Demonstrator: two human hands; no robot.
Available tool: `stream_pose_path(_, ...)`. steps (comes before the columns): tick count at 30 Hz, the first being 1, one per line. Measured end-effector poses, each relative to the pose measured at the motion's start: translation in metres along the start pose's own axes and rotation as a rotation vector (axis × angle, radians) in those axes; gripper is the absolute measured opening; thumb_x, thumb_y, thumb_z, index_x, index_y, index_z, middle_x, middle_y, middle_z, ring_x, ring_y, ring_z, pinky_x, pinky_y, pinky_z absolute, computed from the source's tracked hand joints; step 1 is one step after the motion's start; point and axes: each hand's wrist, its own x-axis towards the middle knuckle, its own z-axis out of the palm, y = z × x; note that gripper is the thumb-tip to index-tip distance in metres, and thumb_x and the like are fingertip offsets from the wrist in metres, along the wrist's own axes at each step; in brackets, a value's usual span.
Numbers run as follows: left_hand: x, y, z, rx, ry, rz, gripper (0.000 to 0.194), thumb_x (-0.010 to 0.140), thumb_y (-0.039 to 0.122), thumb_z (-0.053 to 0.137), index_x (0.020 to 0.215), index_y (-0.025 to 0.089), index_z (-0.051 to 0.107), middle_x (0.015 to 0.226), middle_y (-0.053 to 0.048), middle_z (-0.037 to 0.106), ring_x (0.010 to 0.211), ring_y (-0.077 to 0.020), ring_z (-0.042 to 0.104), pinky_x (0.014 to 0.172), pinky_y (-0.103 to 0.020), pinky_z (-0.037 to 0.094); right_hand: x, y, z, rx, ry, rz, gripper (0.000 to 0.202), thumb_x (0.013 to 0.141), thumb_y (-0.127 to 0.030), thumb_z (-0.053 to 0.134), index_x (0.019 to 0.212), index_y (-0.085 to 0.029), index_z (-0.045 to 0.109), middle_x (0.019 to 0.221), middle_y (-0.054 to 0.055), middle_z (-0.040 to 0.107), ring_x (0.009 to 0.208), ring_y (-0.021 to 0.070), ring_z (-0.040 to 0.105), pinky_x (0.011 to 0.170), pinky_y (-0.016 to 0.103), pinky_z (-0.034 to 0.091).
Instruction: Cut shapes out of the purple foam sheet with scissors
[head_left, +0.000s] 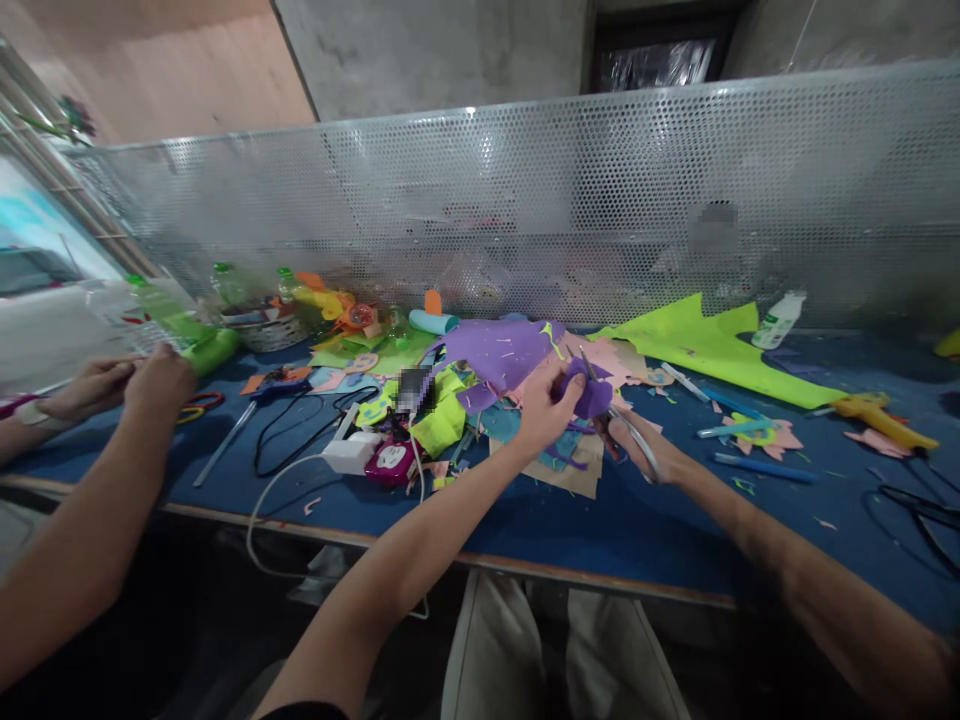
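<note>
Between the fingers of my left hand (pixel 546 400) is a small purple foam piece (pixel 595 396), held above the table. My right hand (pixel 634 445) grips a pair of scissors (pixel 604 425), whose thin blades point up beside that piece. I cannot tell whether the blades touch it. Just behind both hands lies a large purple foam sheet (pixel 499 350) with light scraps on it. Under the hands are brown paper (pixel 574 472) and several pink and blue cuttings.
A yellow glue gun (pixel 885 415) and pens (pixel 761 467) lie right. Lime sheet (pixel 712 345) and white bottle (pixel 778 320) stand near the perforated metal screen (pixel 480 220). White adapter (pixel 352 453) and magenta box (pixel 391 462) sit left of centre. A co-worker's hands (pixel 157 385) work at far left.
</note>
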Motion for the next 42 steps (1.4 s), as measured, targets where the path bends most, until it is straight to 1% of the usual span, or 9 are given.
stream_pose_path(8,0.001,0.001,0.001,-0.106,0.002,-0.067,0.039,0.093,0.055,0.063,0.078,0.019,0.060,0.069,0.001,0.050,0.065,-0.0133,0.043,0.063,-0.028,0.038,0.001,0.009,-0.001,-0.006,0.037,-0.012,0.046,0.090,-0.066,0.039,0.077,-0.023,0.051,0.055,-0.003,0.050,0.044,0.0136,0.048,0.044,0.026,0.039)
stream_pose_path(12,0.005,0.001,-0.003,-0.097,-0.077,-0.096,0.034,0.093,0.051,0.065,0.084,0.018,0.067,0.071,0.000,0.056,0.066,-0.0138,0.047,0.063,-0.028,0.039,0.004,0.008,-0.017,-0.081,0.031,-0.058,0.042,0.087,-0.063,0.049,0.076,-0.022,0.050,0.060,-0.003,0.049,0.052,0.0124,0.043,0.049,0.025,0.038)
stream_pose_path(20,0.012,-0.006,-0.010,-0.097,-0.206,-0.133,0.030,0.092,0.045,0.065,0.084,0.016,0.069,0.076,0.000,0.062,0.069,-0.0125,0.052,0.065,-0.026,0.040,0.003,0.010,-0.030,-0.099,-0.009,0.054,0.039,0.087,-0.056,0.052,0.076,-0.019,0.057,0.057,-0.003,0.047,0.051,0.0122,0.042,0.048,0.025,0.033)
stream_pose_path(25,0.011,-0.007,-0.005,-0.207,-0.093,-0.215,0.028,0.086,0.044,0.075,0.094,0.017,0.074,0.093,-0.004,0.071,0.086,-0.0170,0.063,0.081,-0.030,0.050,0.007,0.014,-0.022,-0.086,0.092,0.116,0.041,0.083,-0.058,0.055,0.075,-0.018,0.059,0.053,-0.005,0.042,0.049,0.0118,0.039,0.047,0.025,0.032)
stream_pose_path(27,0.009,-0.007,0.000,-0.355,-0.053,-0.318,0.032,0.079,0.040,0.082,0.102,0.018,0.075,0.102,-0.006,0.073,0.094,-0.0197,0.067,0.090,-0.035,0.053,0.008,0.015,-0.017,-0.140,0.160,0.098,0.042,0.083,-0.058,0.054,0.073,-0.018,0.059,0.055,-0.005,0.042,0.050,0.0114,0.038,0.048,0.025,0.031)
stream_pose_path(30,0.004,-0.008,0.010,-0.590,-0.078,-0.509,0.041,0.072,0.035,0.089,0.107,0.019,0.075,0.110,-0.008,0.074,0.100,-0.0225,0.070,0.100,-0.043,0.053,0.009,0.012,-0.011,-0.223,0.235,0.058,0.039,0.084,-0.055,0.055,0.069,-0.019,0.054,0.056,-0.006,0.042,0.052,0.0105,0.035,0.049,0.025,0.030)
stream_pose_path(33,-0.001,-0.008,0.020,-0.645,0.008,-0.518,0.036,0.077,0.038,0.086,0.106,0.019,0.075,0.111,-0.009,0.075,0.104,-0.0231,0.070,0.109,-0.046,0.050,0.008,0.010,-0.007,-0.249,0.260,0.053,0.038,0.085,-0.053,0.056,0.066,-0.021,0.049,0.055,-0.006,0.040,0.051,0.0103,0.035,0.049,0.024,0.028)
stream_pose_path(38,0.003,-0.005,0.018,-0.572,0.301,-0.510,0.029,0.079,0.036,0.081,0.101,0.022,0.070,0.105,-0.004,0.073,0.106,-0.0225,0.069,0.100,-0.044,0.056,0.008,0.015,-0.006,-0.245,0.241,0.071,0.035,0.084,-0.051,0.058,0.066,-0.021,0.052,0.057,-0.006,0.041,0.052,0.0108,0.036,0.048,0.024,0.027)
stream_pose_path(42,0.010,-0.005,0.010,-0.524,0.378,-0.547,0.034,0.072,0.030,0.083,0.101,0.022,0.066,0.102,-0.003,0.070,0.104,-0.0220,0.068,0.094,-0.040,0.057,0.009,0.021,-0.007,-0.239,0.225,0.087,0.035,0.084,-0.050,0.057,0.065,-0.021,0.053,0.057,-0.006,0.040,0.053,0.0106,0.035,0.049,0.024,0.027)
